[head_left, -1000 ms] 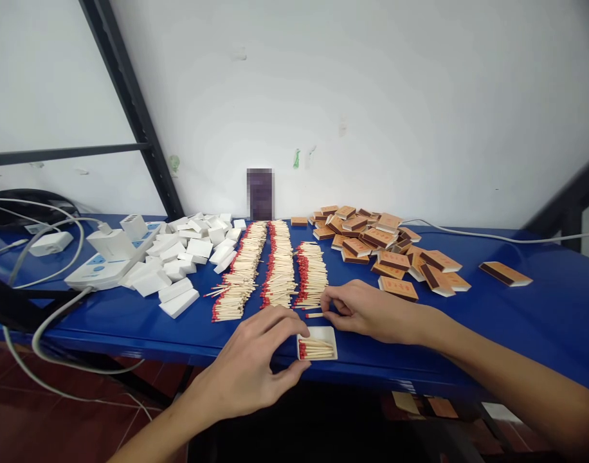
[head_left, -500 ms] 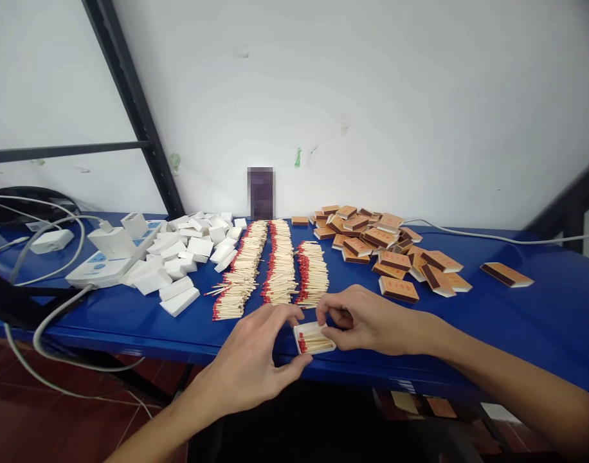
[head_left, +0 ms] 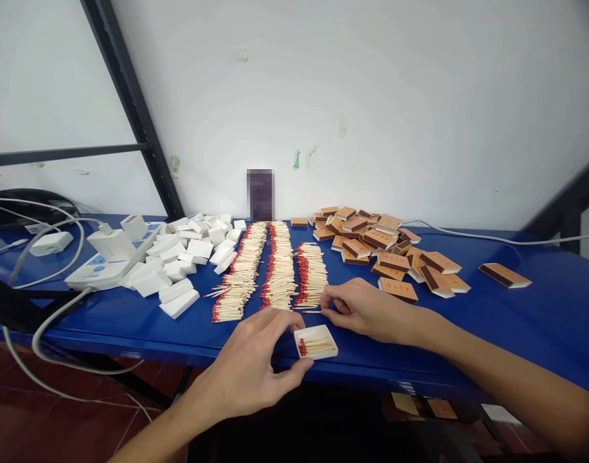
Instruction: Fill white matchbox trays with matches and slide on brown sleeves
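My left hand (head_left: pixel 268 360) grips a small white matchbox tray (head_left: pixel 332 353) at its left end, thumb on the near side and fingers on the far side. Inside the tray lie several matchsticks (head_left: pixel 317 346), their red heads to the left. My right hand (head_left: pixel 359 308) is closed in a pinch at the near end of the shortest match row (head_left: pixel 312 273). Its fingertips meet the end of a single matchstick (head_left: pixel 312 312). Two longer rows of matches, a middle row (head_left: pixel 279 263) and a left row (head_left: pixel 246 270), lie beside it.
White empty-looking trays (head_left: pixel 179 247) are heaped on the left of the blue table (head_left: pixel 487 328). Brown matchbox sleeves (head_left: pixel 379 238) form a pile on the right, with one sleeve (head_left: pixel 504 275) apart. A power strip (head_left: pixel 99 270) with chargers and cables lies far left, near a black post (head_left: pixel 130 103).
My right hand has moved from over the tray up to the near end of the shortest match row. My left hand stays on the tray.
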`<control>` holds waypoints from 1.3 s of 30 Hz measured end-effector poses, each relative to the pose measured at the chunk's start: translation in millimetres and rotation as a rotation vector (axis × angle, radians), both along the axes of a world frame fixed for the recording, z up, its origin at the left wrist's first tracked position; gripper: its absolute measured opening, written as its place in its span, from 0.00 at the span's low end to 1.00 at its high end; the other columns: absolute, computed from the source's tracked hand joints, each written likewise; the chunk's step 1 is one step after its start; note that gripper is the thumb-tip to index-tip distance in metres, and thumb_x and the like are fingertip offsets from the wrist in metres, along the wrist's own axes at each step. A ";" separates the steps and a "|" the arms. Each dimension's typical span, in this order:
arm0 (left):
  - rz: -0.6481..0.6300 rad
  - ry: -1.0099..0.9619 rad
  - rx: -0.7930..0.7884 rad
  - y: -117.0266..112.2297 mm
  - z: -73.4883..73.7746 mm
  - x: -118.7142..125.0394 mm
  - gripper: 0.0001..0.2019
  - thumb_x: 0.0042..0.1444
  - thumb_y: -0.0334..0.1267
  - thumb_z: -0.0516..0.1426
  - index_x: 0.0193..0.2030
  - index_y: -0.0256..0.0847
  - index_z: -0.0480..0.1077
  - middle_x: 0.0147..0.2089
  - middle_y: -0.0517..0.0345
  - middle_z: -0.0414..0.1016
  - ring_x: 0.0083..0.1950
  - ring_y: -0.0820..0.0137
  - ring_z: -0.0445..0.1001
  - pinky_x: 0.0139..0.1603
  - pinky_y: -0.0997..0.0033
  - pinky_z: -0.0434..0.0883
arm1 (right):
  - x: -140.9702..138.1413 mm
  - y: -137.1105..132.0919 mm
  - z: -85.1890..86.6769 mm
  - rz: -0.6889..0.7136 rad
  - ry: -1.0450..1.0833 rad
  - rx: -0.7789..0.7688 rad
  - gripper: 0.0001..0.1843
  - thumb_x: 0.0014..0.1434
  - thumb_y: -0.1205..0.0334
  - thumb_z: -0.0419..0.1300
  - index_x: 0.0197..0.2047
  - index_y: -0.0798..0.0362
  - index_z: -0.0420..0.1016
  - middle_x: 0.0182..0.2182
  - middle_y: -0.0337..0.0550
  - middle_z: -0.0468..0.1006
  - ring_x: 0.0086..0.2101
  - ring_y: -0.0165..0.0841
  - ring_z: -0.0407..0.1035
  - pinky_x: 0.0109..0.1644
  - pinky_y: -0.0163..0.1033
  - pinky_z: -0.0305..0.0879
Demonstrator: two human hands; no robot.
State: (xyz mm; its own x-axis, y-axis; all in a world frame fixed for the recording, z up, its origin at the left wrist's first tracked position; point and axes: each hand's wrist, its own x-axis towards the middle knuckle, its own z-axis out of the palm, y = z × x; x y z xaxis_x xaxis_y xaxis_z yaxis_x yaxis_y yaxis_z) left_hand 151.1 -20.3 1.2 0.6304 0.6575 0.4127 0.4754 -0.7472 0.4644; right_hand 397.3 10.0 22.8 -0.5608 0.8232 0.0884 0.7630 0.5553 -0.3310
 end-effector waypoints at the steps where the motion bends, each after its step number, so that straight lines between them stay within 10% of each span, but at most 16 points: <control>1: -0.004 -0.002 0.003 0.3 -0.3 -0.1 0.12 0.58 0.37 0.61 0.48 0.46 0.64 0.45 0.59 0.74 0.42 0.66 0.73 0.47 0.66 0.70 | -1.6 -0.3 0.0 0.020 0.007 0.004 0.07 0.64 0.62 0.56 0.35 0.52 0.73 0.22 0.34 0.66 0.22 0.28 0.58 0.29 0.33 0.52; 39: 0.035 -0.024 0.016 3.0 -5.4 1.9 0.18 0.58 0.34 0.61 0.53 0.47 0.61 0.44 0.59 0.71 0.43 0.66 0.71 0.47 0.67 0.70 | 0.9 -13.1 13.0 0.180 0.201 -0.089 0.03 0.63 0.63 0.56 0.36 0.51 0.68 0.20 0.28 0.56 0.21 0.25 0.52 0.25 0.31 0.49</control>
State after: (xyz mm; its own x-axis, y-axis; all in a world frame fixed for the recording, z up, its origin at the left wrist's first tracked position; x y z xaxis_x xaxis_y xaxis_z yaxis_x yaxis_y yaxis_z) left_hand 153.0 -17.3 -4.1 0.5970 0.6721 0.4381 0.4899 -0.7378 0.4643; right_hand 398.2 -3.2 35.8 -0.6770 0.7217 0.1446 0.5692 0.6379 -0.5188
